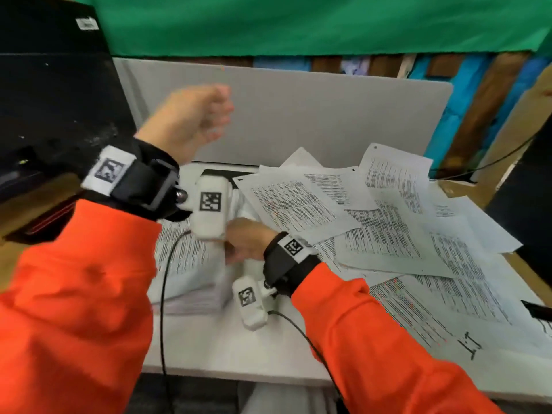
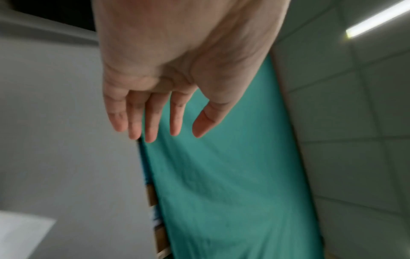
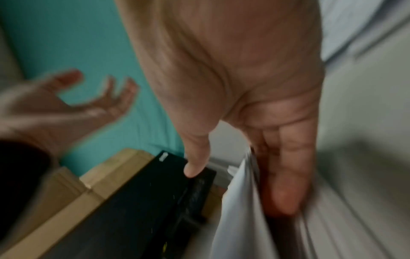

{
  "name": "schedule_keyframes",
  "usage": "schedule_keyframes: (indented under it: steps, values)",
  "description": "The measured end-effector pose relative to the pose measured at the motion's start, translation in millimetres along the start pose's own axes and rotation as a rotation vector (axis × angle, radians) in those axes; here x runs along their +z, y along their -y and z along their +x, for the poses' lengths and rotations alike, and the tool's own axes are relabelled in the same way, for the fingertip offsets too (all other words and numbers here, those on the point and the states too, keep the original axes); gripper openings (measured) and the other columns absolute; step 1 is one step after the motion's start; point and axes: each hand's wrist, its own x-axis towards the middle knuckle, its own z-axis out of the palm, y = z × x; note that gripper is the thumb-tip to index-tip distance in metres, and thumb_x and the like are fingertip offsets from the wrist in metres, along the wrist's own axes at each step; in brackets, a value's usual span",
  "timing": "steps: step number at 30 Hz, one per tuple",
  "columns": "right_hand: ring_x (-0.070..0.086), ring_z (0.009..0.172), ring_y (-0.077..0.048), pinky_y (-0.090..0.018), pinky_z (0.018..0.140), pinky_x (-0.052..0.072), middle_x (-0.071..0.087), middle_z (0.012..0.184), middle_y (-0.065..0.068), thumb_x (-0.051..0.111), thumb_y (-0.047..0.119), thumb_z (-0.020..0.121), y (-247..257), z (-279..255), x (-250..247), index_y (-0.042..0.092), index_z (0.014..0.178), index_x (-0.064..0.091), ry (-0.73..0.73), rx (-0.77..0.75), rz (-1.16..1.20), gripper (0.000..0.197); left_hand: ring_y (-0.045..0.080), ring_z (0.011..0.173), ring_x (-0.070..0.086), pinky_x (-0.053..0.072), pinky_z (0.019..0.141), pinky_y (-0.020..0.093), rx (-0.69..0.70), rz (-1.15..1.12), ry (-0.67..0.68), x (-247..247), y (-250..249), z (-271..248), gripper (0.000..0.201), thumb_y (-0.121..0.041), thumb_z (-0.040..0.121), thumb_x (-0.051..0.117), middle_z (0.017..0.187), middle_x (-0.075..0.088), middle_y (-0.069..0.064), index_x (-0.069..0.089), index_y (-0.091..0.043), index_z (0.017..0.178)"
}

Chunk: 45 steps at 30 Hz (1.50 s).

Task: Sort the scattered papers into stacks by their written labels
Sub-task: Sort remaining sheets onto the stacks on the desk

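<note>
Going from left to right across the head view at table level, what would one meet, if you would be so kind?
Black machine → neat stack of papers → right hand at the stack's edge → scattered papers → black pen at the right edge.

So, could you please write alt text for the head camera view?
A person in orange sleeves sets the right hand against a paper stack while the left hand is raised, empty. Scattered printed sheets cover the white table.
</note>
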Motion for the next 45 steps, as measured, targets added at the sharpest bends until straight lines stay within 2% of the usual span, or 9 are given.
schedule_keyframes:
  steps: [3, 9, 14, 20, 26, 30, 33, 39, 45]
  values:
    - [0.06, 0.086, -0.017, -0.032, 0.083, 0.055, 0.06, 0.1, -0.005, 0.066, 0.036, 0.093, 5.6, -10.6, -56.0, 0.01, 0.119, 0.057, -0.168, -0.041, 0.079, 0.038, 0.016, 0.077, 0.055, 0.045, 0.08, 0.028, -0.238, -0.012, 0.004, 11.3, 62.3, 17.6, 0.012, -0.026, 0.093, 0.053, 0.092, 0.059, 0.005, 0.058, -0.023, 0.083]
    - [0.051, 0.129, -0.035, -0.049, 0.108, 0.042, 0.053, 0.141, -0.017, 0.077, 0.046, 0.049, -54.2, 21.5, -218.3, 0.004, 0.14, 0.047, -0.858, 0.121, 0.006, 0.104, 0.021, 0.066, 0.039, 0.042, 0.067, 0.026, -0.513, -0.067, 0.019, 51.9, 159.3, 25.0, 0.015, -0.022, 0.087, 0.062, 0.084, 0.041, 0.007, 0.059, -0.015, 0.099]
    - [0.058, 0.104, -0.023, -0.029, 0.078, 0.05, 0.06, 0.126, -0.013, 0.054, 0.008, 0.097, -48.0, -20.6, -205.3, 0.007, 0.121, 0.061, -0.668, 0.218, -0.105, 0.026, 0.024, 0.077, 0.06, 0.053, 0.06, 0.027, -0.496, -0.194, 0.006, 76.3, 198.6, 28.2, 0.01, -0.01, 0.09, 0.058, 0.09, 0.063, 0.012, 0.061, -0.005, 0.099]
    - [0.063, 0.098, -0.026, -0.03, 0.076, 0.061, 0.066, 0.116, -0.015, 0.053, -0.001, 0.096, -60.4, -46.0, -218.1, -0.001, 0.127, 0.056, -0.219, 0.044, 0.121, 0.032, 0.032, 0.102, 0.066, 0.05, 0.094, 0.053, -0.414, -0.158, 0.01, 80.8, 207.1, 39.3, 0.033, 0.001, 0.089, 0.047, 0.111, 0.069, 0.014, 0.063, -0.011, 0.115]
    - [0.057, 0.12, -0.033, -0.047, 0.105, 0.046, 0.058, 0.133, -0.013, 0.068, 0.031, 0.074, -104.0, -73.1, -295.8, 0.014, 0.134, 0.052, -1.282, 0.076, 0.121, 0.064, 0.029, 0.103, 0.065, 0.051, 0.094, 0.051, -0.218, -0.223, -0.277, 81.5, 203.2, 36.5, 0.036, -0.017, 0.086, 0.05, 0.114, 0.067, 0.011, 0.061, -0.014, 0.12]
    - [0.063, 0.099, -0.027, -0.036, 0.091, 0.05, 0.068, 0.111, -0.016, 0.075, 0.021, 0.076, -127.4, -91.5, -313.2, -0.002, 0.112, 0.064, -1.164, 0.227, -0.012, 0.044, 0.029, 0.119, 0.055, 0.045, 0.098, 0.038, -0.271, -0.194, -0.227, 94.5, 186.2, 19.4, 0.034, -0.004, 0.093, 0.05, 0.126, 0.058, 0.012, 0.053, -0.007, 0.127]
    - [0.066, 0.1, -0.029, -0.042, 0.097, 0.052, 0.07, 0.105, -0.013, 0.074, 0.008, 0.081, -125.4, -90.5, -312.4, -0.003, 0.11, 0.067, -1.059, 0.143, 0.065, 0.032, 0.035, 0.109, 0.062, 0.05, 0.088, 0.04, -0.295, -0.103, -0.187, 98.9, 187.4, 13.4, 0.019, -0.002, 0.091, 0.047, 0.1, 0.068, 0.011, 0.065, -0.007, 0.095]
    - [0.063, 0.107, -0.029, -0.041, 0.094, 0.052, 0.067, 0.113, -0.015, 0.059, 0.02, 0.095, -121.1, -108.5, -319.7, 0.005, 0.117, 0.064, -1.621, -0.226, 0.146, 0.027, 0.019, 0.069, 0.061, 0.046, 0.044, 0.014, -0.335, 0.071, -0.022, 113.9, 190.8, 4.4, 0.015, -0.005, 0.093, 0.053, 0.077, 0.065, 0.006, 0.065, -0.004, 0.085]
    - [0.067, 0.103, -0.021, -0.035, 0.088, 0.058, 0.066, 0.116, -0.011, 0.054, 0.025, 0.099, -122.8, -118.2, -325.9, 0.002, 0.124, 0.057, -1.894, -0.6, 0.623, 0.034, 0.038, 0.096, 0.065, 0.051, 0.09, 0.04, -0.328, 0.219, -0.054, 109.5, 204.0, 14.4, 0.022, -0.013, 0.088, 0.06, 0.099, 0.07, 0.024, 0.068, 0.006, 0.091]
